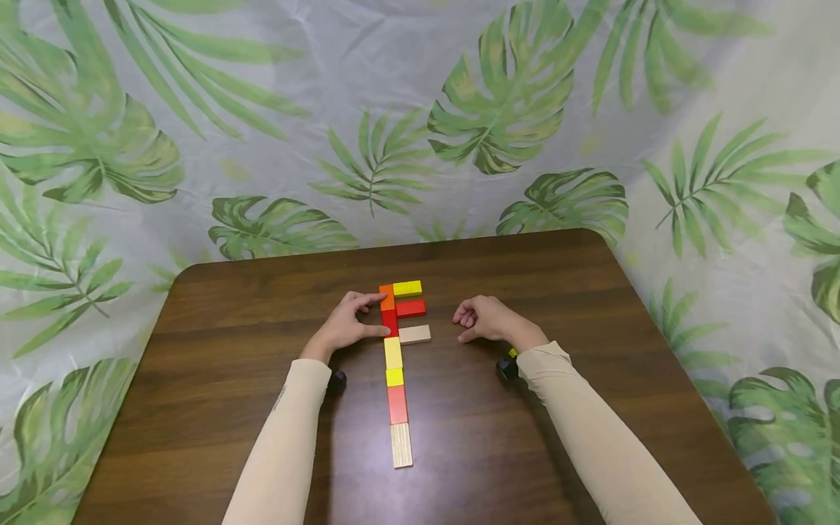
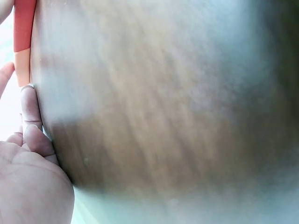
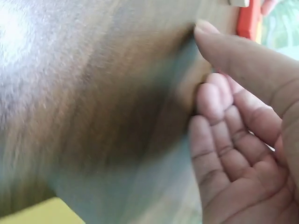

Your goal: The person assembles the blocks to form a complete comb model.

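My left hand [image 1: 345, 324] reaches the upper part of a column of wooden blocks from its left side. Its forefinger touches the orange block [image 1: 387, 299] and its thumb tip touches the red block [image 1: 391, 324] just below. In the left wrist view, the fingers lie by the end of an orange block [image 2: 22, 68]. To the column's right lie a yellow block [image 1: 407, 289], a second red block [image 1: 411, 308] and a plain wood block [image 1: 415, 335]. Right of these, my right hand [image 1: 488, 319] hovers with loosely curled fingers and holds nothing.
Down the column follow a pale yellow block [image 1: 393, 353], a short yellow block [image 1: 394, 377], a light red block [image 1: 397, 405] and a striped wood block [image 1: 402, 445]. They lie on a brown wooden table [image 1: 230, 328]. A leaf-patterned cloth [image 1: 374, 65] hangs behind.
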`<state>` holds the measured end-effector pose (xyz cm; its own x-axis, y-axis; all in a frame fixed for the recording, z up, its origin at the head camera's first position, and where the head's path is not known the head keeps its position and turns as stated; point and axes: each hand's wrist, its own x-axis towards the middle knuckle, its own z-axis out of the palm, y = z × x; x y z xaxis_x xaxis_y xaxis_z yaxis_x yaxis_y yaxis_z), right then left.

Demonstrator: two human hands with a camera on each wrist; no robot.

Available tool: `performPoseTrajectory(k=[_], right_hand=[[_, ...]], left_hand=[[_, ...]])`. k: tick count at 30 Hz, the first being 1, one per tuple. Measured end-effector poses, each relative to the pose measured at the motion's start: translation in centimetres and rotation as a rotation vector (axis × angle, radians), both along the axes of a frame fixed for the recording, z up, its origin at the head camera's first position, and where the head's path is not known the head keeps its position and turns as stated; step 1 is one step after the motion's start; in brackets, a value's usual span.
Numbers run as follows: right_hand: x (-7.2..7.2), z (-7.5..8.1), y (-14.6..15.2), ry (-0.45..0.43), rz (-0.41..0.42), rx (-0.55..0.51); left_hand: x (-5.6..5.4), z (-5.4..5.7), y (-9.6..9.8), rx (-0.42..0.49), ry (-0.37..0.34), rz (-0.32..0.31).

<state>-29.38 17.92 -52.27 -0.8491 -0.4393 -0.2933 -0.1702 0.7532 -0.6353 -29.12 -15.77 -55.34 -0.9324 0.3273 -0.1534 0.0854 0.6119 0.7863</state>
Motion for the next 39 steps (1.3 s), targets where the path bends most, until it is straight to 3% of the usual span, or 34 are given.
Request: performPoseTrajectory(k=[6, 21, 28, 39], right_hand=[[0.5, 2.1, 1.9, -0.007, 0.078, 0.029], [2.5, 4.0, 10.2, -0.041, 0.114, 0.108], [3.7, 3.7, 11.2, -0.076, 0.110, 0.076], [4.2, 2.4, 12.1, -0.004, 0.075, 0.054]], left_hand=[[-0.2, 0.2, 0.2, -0.001, 0.010, -0.001], [-0.4, 0.3, 0.3, -0.001, 0.011, -0.013], [-0.1, 0.1, -0.1, -0.009, -0.004, 0.001], [-0.1, 0.1, 0.1, -0.001, 0.009, -0.005]])
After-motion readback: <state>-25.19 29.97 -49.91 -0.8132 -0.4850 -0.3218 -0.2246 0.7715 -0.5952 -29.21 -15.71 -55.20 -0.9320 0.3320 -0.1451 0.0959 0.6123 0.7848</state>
